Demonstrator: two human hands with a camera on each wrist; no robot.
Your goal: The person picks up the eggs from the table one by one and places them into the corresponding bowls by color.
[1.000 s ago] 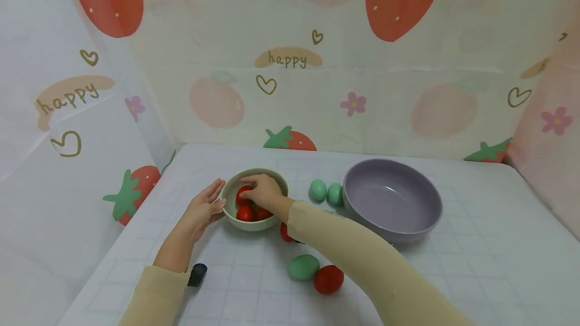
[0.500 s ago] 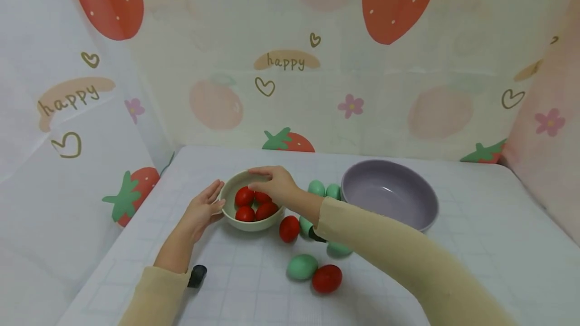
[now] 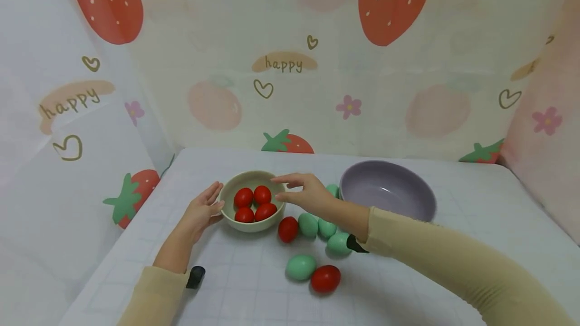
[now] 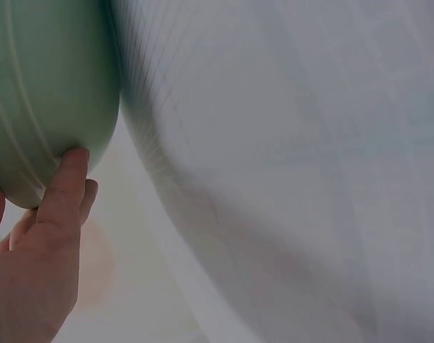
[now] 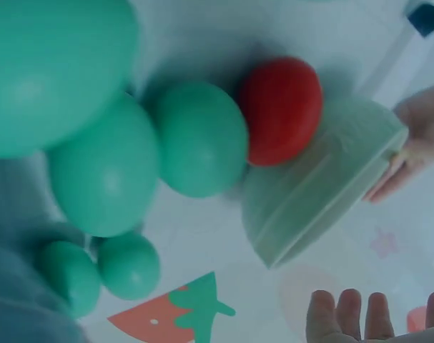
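Observation:
A pale green bowl (image 3: 251, 226) stands on the table with several red eggs in it, one of them a red egg (image 3: 262, 195) at the back. My left hand (image 3: 202, 211) rests against the bowl's left side, its fingers fairly straight along the outer wall; in the left wrist view a fingertip touches the pale green wall. By the right rim hovers my right hand (image 3: 312, 196), fingers spread and holding nothing. Just below it, another red egg (image 3: 288, 229) lies beside the bowl, next to a green egg (image 3: 308, 225).
At the right stands a large purple bowl (image 3: 385, 190), with a green egg (image 3: 333, 190) by its left side. More green eggs lie under the right forearm. Nearer the front are a green egg (image 3: 301, 267) and a red egg (image 3: 325, 279), touching. Patterned cloth surrounds the table.
My right hand has let go of a red egg in the pale green bowl, then drawn back to the right, out over the rim. The left hand has stayed at the bowl.

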